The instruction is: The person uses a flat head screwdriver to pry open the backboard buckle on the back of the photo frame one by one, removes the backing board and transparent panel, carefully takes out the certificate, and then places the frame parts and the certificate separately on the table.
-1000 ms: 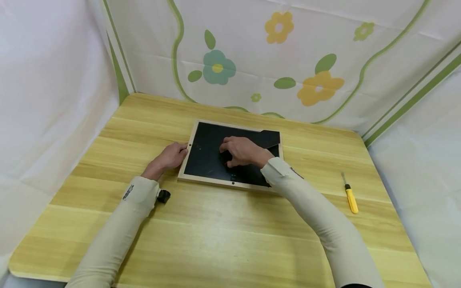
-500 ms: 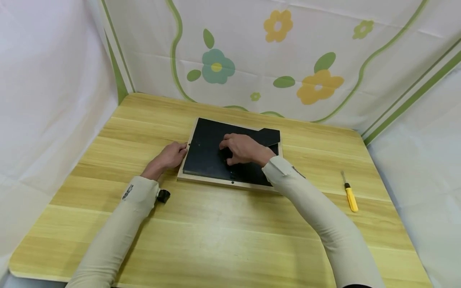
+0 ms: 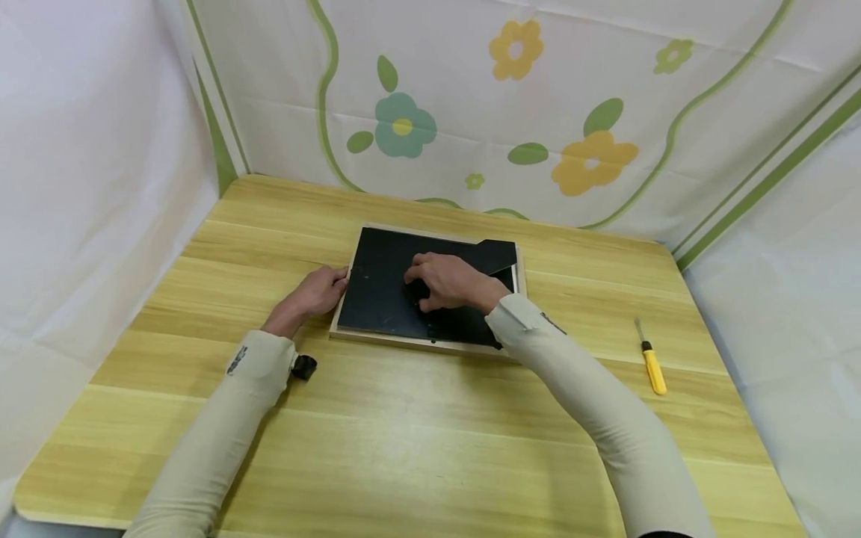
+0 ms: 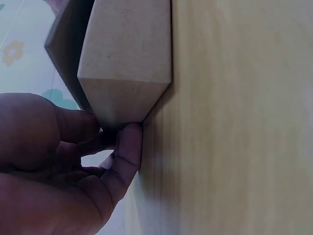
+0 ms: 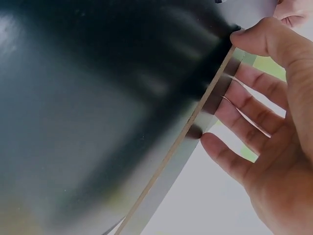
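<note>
A picture frame of light wood lies face down on the table. Over it sits a black backing board, offset to the left and tilted, with a pale strip of the frame's inside showing at the right. A black stand flap is on the board. My right hand pinches this stand near the board's middle; the right wrist view has the thumb on one side of a thin brown edge and the fingers opposite. My left hand holds the frame's left edge, thumb above and fingers low at its corner.
A screwdriver with a yellow handle lies on the right of the wooden table. Behind the table hangs a white curtain with printed flowers, and white cloth encloses both sides.
The backing board has come up out of the frame and shifted left, pulled by the right hand. The left hand keeps its hold on the frame's edge.
</note>
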### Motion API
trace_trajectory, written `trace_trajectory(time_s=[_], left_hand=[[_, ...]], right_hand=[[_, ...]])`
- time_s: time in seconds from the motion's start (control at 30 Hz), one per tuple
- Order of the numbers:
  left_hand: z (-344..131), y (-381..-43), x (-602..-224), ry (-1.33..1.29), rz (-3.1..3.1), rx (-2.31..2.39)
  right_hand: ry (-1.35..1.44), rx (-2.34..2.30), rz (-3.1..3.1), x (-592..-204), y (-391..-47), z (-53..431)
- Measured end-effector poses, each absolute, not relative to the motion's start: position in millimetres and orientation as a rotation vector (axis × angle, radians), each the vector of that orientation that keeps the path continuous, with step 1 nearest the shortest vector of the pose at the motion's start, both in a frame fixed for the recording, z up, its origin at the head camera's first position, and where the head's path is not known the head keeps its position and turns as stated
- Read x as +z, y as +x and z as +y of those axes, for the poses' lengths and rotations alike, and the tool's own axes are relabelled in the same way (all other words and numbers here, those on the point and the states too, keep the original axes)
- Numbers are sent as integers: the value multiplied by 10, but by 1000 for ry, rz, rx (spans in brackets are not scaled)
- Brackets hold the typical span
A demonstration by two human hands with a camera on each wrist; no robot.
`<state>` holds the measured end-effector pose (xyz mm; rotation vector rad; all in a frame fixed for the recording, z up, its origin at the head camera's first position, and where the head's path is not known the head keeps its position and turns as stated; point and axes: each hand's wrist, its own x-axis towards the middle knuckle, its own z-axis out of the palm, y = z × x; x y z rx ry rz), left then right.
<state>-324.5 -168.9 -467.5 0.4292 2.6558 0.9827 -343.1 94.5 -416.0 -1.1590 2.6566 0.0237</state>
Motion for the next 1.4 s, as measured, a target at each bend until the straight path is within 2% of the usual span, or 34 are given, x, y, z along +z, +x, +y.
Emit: trace_trajectory(time_s=[0.57, 0.8, 0.97, 1.2, 1.4], left_hand=[[-1718, -3258, -4664, 401, 2636, 998], [-1692, -3261, -4673, 399, 2627, 985], [-1658, -3270, -4674, 392, 2597, 995], [-1659, -3276, -4660, 373, 2587, 991], [-1655, -3276, -4681, 376, 2583, 999]], right_hand=[[-1085, -65, 2614, -4171, -3405, 917], [-1052, -399, 2649, -4194, -3407, 1113], [-807, -688, 2825, -4130, -3362, 1490], [-365, -749, 2902, -4173, -3257, 2015], [-221, -746, 2916, -4253, -3186, 2231]])
